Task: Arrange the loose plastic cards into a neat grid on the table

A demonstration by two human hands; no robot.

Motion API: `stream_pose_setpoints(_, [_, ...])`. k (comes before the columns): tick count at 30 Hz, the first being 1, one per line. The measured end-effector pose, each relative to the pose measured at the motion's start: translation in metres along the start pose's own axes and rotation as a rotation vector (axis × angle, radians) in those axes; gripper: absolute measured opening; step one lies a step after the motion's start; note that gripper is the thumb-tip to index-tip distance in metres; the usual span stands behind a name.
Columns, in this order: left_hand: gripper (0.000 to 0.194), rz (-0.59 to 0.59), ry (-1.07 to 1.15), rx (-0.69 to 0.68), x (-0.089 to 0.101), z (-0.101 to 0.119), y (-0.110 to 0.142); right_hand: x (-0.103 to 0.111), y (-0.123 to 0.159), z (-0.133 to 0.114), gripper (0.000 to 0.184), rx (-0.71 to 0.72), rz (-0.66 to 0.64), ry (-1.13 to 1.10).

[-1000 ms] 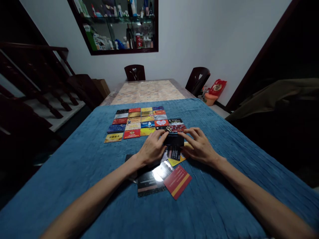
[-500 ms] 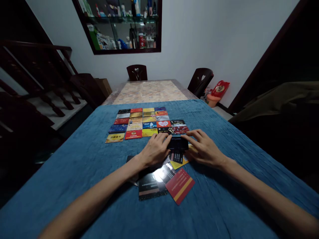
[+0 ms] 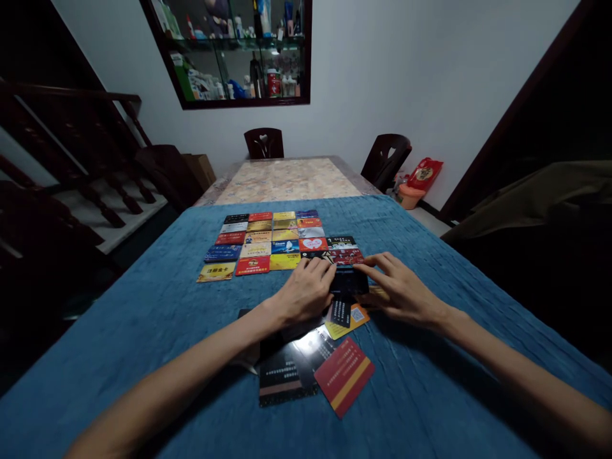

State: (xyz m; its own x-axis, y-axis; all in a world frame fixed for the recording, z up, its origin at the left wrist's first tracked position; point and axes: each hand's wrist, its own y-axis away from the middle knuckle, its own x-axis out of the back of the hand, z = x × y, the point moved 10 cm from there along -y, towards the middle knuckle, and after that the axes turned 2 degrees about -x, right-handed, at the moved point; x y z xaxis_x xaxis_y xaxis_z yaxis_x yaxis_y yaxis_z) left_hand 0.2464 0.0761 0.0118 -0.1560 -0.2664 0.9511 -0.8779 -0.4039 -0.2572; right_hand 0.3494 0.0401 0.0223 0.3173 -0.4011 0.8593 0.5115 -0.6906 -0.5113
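Head view, from left to right: we had colorful cards (image 3: 285, 247) laid in rows on the blue cloth (image 3: 201, 408), then a loose dark card (image 3: 282, 376) nearer us. Our left hand (image 3: 306, 296), fingers nearly closed, gripped one end of the black card (image 3: 351, 282) just below the rows; beyond the red striped card (image 3: 345, 377), our right hand (image 3: 406, 293) pinched its other end.

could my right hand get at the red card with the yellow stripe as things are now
Probably yes: the red card lies uncovered, nearer the body than the right hand. That hand grips the dark card by its right end, though, so it would likely have to let go first.
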Motion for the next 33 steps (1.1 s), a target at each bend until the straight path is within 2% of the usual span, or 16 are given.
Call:
stream_pose_setpoints(5, [0.042, -0.035, -0.032, 0.003, 0.011, -0.015, -0.022, 0.01, -0.016, 0.015, 0.051, 0.042, 0.01, 0.021])
stream_pose_setpoints(9, [0.039, -0.083, -0.038, 0.014, 0.02, -0.035, -0.044, 0.016, -0.036, 0.038, 0.05, 0.015, 0.032, 0.034])
stream_pose_setpoints(15, [0.036, -0.097, -0.047, 0.016, 0.027, -0.064, -0.074, 0.013, -0.065, 0.075, 0.047, -0.017, 0.016, 0.047])
stream_pose_setpoints(22, [0.035, -0.135, -0.05, 0.039, 0.013, -0.086, -0.097, -0.004, -0.079, 0.112, 0.05, -0.074, 0.005, 0.007])
stream_pose_setpoints(26, [0.037, -0.166, -0.039, 0.042, -0.003, -0.092, -0.107, -0.018, -0.081, 0.131, 0.053, -0.138, -0.058, -0.022])
stream_pose_setpoints(33, [0.031, -0.196, -0.031, 0.038, -0.016, -0.1, -0.119, -0.035, -0.084, 0.151, 0.054, -0.188, -0.098, -0.082])
